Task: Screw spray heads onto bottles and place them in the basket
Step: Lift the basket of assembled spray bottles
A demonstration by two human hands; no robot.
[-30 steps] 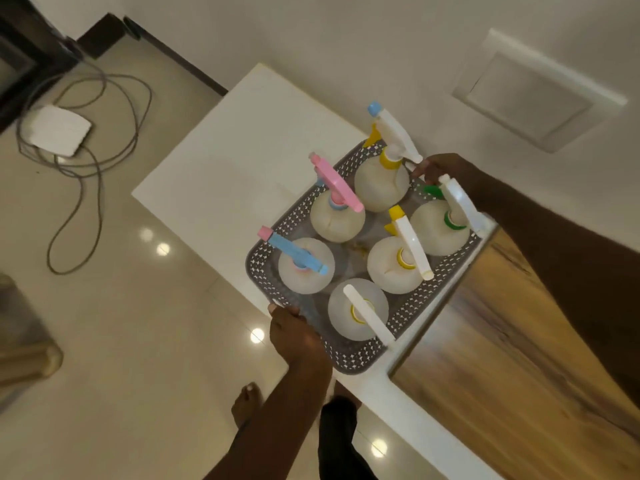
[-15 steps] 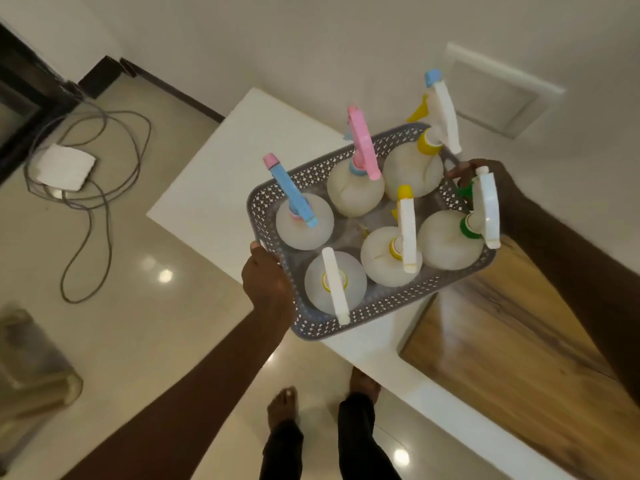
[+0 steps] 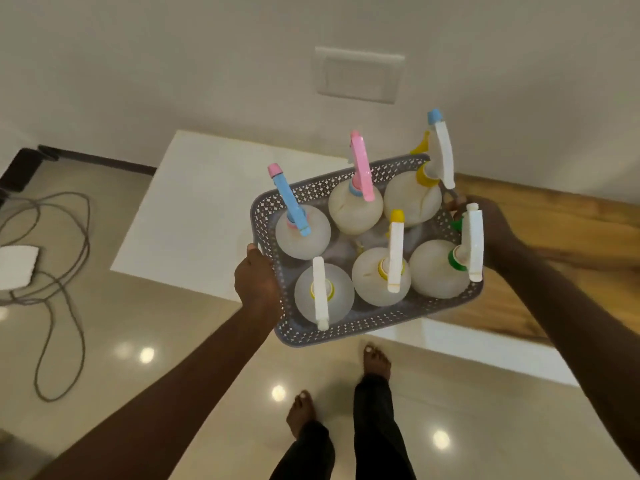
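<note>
Bare feet stand on the glossy floor. Above them the basket, resting on the bench a second ago, is now lifted clear, carried level. The left hand grips its near-left rim; the right hand clasps the far-right edge. All six bottles stand capped inside, so assembly looks finished. Beyond lies the white bench.

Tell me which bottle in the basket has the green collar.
The front-right bottle, nearest the right hand: green collar, white spray head. The others' collars are yellow, pink or blue.
</note>
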